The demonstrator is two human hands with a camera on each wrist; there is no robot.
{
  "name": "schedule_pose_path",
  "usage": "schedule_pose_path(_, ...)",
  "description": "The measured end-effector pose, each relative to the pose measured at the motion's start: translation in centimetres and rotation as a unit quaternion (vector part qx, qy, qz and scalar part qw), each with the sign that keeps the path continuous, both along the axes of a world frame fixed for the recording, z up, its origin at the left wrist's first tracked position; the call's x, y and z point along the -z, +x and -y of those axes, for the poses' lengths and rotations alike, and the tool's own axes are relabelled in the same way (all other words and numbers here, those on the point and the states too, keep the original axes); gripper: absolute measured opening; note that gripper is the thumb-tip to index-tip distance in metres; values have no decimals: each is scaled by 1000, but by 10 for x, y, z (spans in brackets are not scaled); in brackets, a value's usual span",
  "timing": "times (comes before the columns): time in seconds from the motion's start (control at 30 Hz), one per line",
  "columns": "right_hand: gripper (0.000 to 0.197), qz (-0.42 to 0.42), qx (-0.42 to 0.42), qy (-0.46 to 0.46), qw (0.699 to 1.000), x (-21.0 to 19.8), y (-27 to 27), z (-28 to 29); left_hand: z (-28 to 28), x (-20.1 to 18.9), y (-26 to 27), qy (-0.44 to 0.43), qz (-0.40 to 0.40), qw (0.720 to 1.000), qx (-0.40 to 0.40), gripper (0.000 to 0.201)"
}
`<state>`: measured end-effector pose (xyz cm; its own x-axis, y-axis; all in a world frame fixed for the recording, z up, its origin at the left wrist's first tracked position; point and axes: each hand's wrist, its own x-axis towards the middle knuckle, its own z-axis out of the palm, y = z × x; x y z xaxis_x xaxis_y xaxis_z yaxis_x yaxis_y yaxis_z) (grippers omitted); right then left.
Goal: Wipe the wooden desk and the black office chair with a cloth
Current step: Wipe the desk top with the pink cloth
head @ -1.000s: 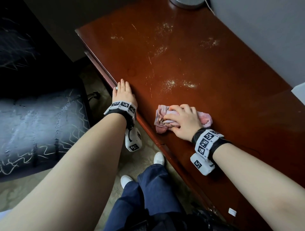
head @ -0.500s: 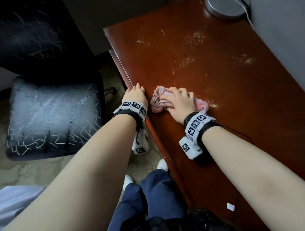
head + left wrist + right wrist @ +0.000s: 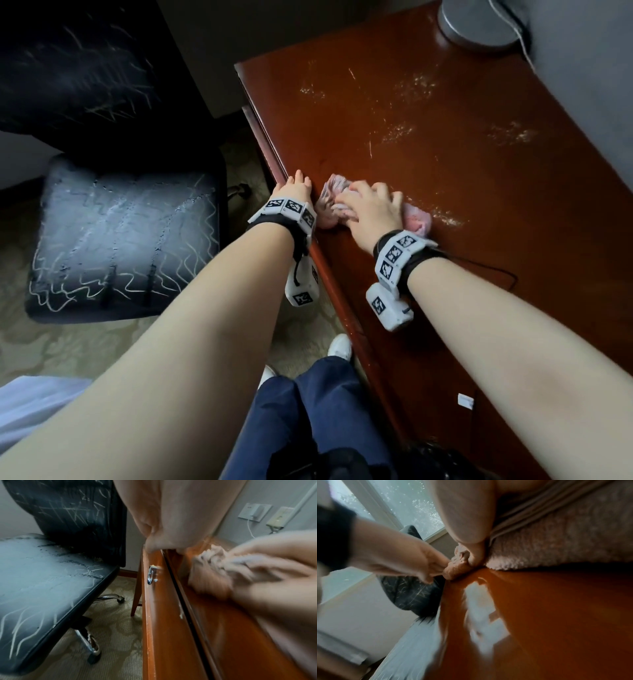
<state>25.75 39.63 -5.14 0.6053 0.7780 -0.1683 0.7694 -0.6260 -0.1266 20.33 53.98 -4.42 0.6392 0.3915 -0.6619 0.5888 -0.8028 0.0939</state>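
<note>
A crumpled pink terry cloth (image 3: 337,205) is gripped under the curled right hand (image 3: 368,214) on the glossy reddish-brown wooden desk (image 3: 445,178); at its 9 o'clock, the desk edge is touched by the left hand (image 3: 294,190), fingers extended. A chrome drawer handle (image 3: 151,575) is shown only by the left wrist view.

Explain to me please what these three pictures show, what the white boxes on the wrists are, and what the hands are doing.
There is no machine here: a person works with two bare hands. The white boxes are cameras strapped to the wrists; a third camera sits on the head. The head picture looks down at both arms. The other two look along each hand, so they appear close and blurred.

The right hand presses a pink cloth on a reddish wooden desk, with the fingers curled over it. Pale dust patches lie on the desk farther away. The left hand rests on the desk's near edge and holds nothing. A round grey base stands at the far corner. To the left stands a black chair, covered with white scribbles.
</note>
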Motion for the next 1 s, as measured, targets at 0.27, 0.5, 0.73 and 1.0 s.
schedule_pose_path(0.27, 41, -34, -129, -37, 990, -3, -44, 89, 38, 6, -25, 33, 102, 993, -45, 77)
schedule_pose_path(0.5, 41, -24, -102, -12, 994, -4, -41, 160, 73, 5, -12, 49, 137, 986, -82, 80)
schedule_pose_path(0.73, 41, -12, 75, -52, 996, -5, -11, 183, 79, 3, 3, 43, 86, 991, -92, 131)
schedule_pose_path(1.0, 39, -17, 293, -9, 956, 4, 60, 191, 93, 0, 29, 47, 25, 996, -76, 144)
